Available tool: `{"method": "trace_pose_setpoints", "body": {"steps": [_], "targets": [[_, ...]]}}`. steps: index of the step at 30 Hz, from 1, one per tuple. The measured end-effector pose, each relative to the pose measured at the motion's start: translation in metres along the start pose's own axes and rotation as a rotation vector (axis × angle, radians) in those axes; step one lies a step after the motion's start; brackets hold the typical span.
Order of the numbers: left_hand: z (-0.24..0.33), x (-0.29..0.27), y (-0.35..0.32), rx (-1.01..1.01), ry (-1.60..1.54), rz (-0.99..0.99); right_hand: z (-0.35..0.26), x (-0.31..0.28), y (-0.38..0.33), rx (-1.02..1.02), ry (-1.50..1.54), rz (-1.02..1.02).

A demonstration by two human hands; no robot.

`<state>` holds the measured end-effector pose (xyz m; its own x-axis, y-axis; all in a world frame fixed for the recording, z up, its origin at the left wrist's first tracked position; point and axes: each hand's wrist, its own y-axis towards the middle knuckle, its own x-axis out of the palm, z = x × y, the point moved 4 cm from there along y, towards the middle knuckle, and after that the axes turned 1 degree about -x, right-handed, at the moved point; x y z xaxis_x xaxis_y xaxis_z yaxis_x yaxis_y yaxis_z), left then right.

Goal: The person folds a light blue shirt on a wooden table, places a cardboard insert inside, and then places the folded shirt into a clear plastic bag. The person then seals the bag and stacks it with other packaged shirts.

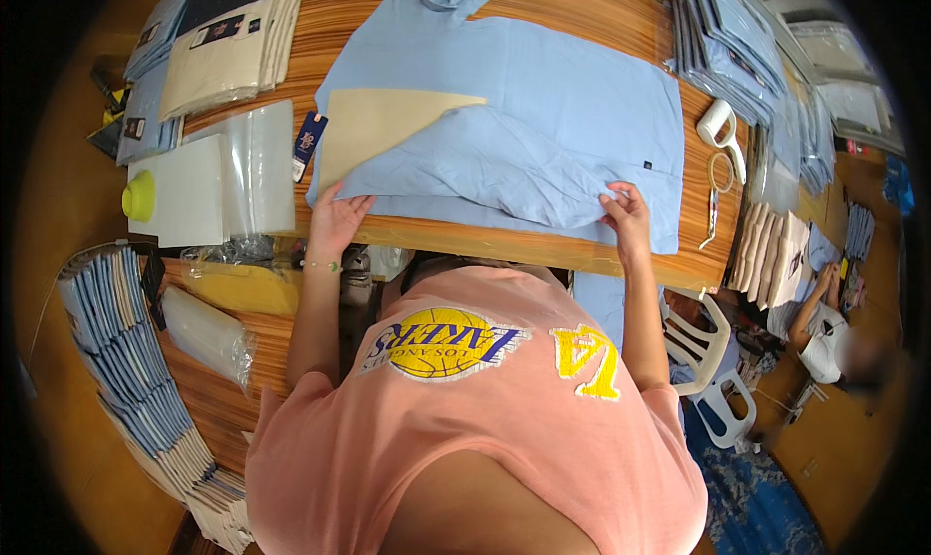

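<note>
A light blue shirt (582, 90) lies spread on the wooden table, its collar or sleeve end bunched at the far edge. On it rests a beige card sheet (373, 128), partly covered by a folded-over flap of the same cloth. My left hand (339, 218) grips the flap's near edge at the card's lower corner. Farther right along that edge, my right hand (626, 214) pinches the cloth between thumb and fingers. The cloth between my hands is wrinkled. A navy hang tag (308, 146) sticks out past the shirt's left side.
White sheets (179, 191) with a lime-green round object (139, 196) and clear bags (262, 167) lie left. Folded garments (228, 56) are stacked far left; more blue ones (732, 51) far right. A white handheld device (720, 128) sits right. Another person (826, 342) works beyond.
</note>
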<state>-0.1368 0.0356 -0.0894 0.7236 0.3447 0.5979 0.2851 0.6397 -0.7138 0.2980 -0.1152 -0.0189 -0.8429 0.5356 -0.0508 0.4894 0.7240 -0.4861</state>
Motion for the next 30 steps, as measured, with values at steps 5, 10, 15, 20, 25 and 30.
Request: {"method": "trace_pose_setpoints", "body": {"steps": [5, 10, 15, 20, 25, 30], "targets": [[0.002, 0.003, -0.044, 0.116, -0.194, 0.119, 0.031, -0.013, 0.015, 0.006, -0.048, -0.002], [0.038, 0.105, -0.069, 1.033, 0.624, 0.329, -0.046, -0.05, 0.064, -0.571, -0.782, 0.077], [0.075, 0.224, 0.117, 1.529, 1.418, 0.206, -0.118, -0.035, 0.2, -1.169, -1.313, 0.255], [0.069, 0.238, 0.181, 0.977, 1.835, 0.567, -0.119, -0.019, 0.227, -0.659, -1.924, 0.182], [0.1, 0.211, 0.141, 0.948, 1.391, 0.157, -0.134, -0.063, 0.18, -0.698, -1.671, 0.277], [0.076, 0.161, 0.009, 1.105, 1.269, -0.075, -0.108, -0.13, 0.054, -0.824, -1.211, 0.256]]}}
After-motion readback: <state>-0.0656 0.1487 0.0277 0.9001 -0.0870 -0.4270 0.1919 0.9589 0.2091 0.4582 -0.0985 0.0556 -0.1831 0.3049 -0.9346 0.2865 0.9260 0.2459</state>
